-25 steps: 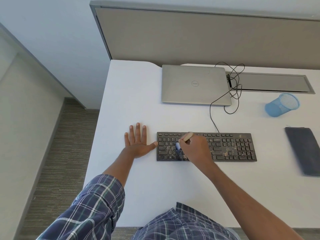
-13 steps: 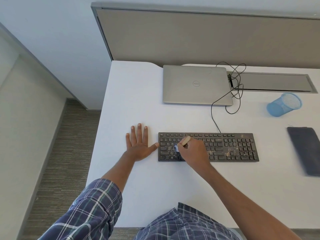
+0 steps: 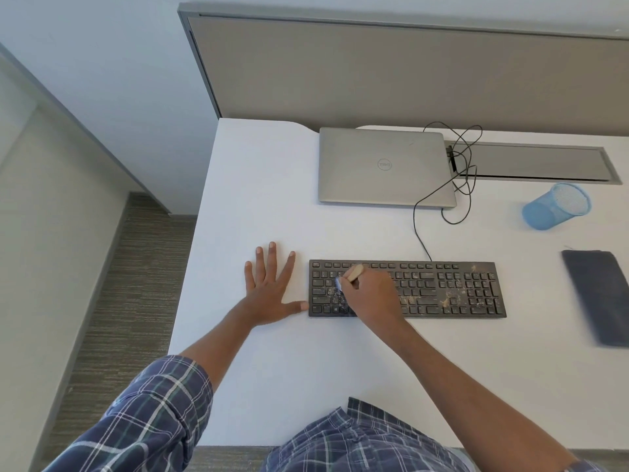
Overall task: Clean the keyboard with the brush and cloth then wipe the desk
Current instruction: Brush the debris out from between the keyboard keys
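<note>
At the left end of the keyboard, the right hand is curled round the wooden handle of the brush, with the pale bristles down among the keys. Flat on the desk lies the left hand, fingers spread, thumb tip against or just beside the keyboard's left edge, likely bracing it. Step in hand: brushing, judged early, since crumbs lie thick over the right half. Untouched, the cloth lies well apart at the desk's right. Next move calls for short strokes worked rightward, row by row, toward the number pad, light enough not to scatter debris. Cloth pass and desk wipe not yet begun.
</note>
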`<act>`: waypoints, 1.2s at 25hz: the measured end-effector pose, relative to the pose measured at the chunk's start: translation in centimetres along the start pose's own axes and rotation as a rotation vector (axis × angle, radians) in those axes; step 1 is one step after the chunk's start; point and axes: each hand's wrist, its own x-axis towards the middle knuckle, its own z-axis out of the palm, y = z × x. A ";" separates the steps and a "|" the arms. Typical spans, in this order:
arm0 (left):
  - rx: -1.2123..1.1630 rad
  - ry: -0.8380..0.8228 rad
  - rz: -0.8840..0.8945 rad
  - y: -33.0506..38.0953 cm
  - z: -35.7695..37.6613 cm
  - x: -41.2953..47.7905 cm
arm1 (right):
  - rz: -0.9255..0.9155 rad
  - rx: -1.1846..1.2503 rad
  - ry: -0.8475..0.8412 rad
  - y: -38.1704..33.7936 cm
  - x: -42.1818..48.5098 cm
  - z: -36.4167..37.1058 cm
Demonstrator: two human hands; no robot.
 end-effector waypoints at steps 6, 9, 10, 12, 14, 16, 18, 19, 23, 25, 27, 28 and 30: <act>0.081 -0.036 0.086 0.5 -0.8 -1.0 | -0.034 0.051 -0.033 -1.1 1.0 -1.4; 0.058 -0.026 0.074 0.8 -0.9 -1.0 | -0.063 0.145 0.009 -2.1 1.6 -1.4; 0.055 -0.018 0.069 0.8 -0.8 -1.0 | -0.071 0.136 0.008 -2.1 1.6 -1.1; 0.061 -0.004 0.060 0.9 -0.6 -1.0 | -0.059 0.082 -0.009 -2.0 1.3 -0.3; 0.068 0.011 0.056 0.8 -0.3 -0.9 | -0.036 0.034 -0.028 -1.6 0.8 0.3; 0.072 0.028 0.060 0.7 -0.2 -0.8 | -0.028 0.015 -0.048 -1.3 0.5 0.4; 0.055 0.021 0.064 0.5 -0.2 -0.8 | -0.034 0.027 -0.064 -1.5 0.6 0.1; 0.046 0.015 0.066 0.5 -0.3 -0.9 | -0.036 0.050 -0.063 -1.9 0.8 -0.1; 0.039 0.013 0.069 0.5 -0.4 -0.9 | -0.071 0.109 -0.002 -3.2 1.5 0.0; 0.039 0.017 0.068 0.5 -0.3 -0.9 | -0.075 0.070 -0.008 -3.3 1.4 0.8; 0.046 0.023 0.071 0.5 -0.2 -0.9 | -0.077 0.022 -0.032 -2.9 0.9 1.6; 0.047 0.025 0.071 0.4 -0.2 -0.9 | -0.076 -0.014 -0.053 -2.6 0.6 1.7; 0.051 0.035 0.073 0.4 -0.1 -0.8 | -0.089 -0.085 -0.112 -2.4 0.5 1.5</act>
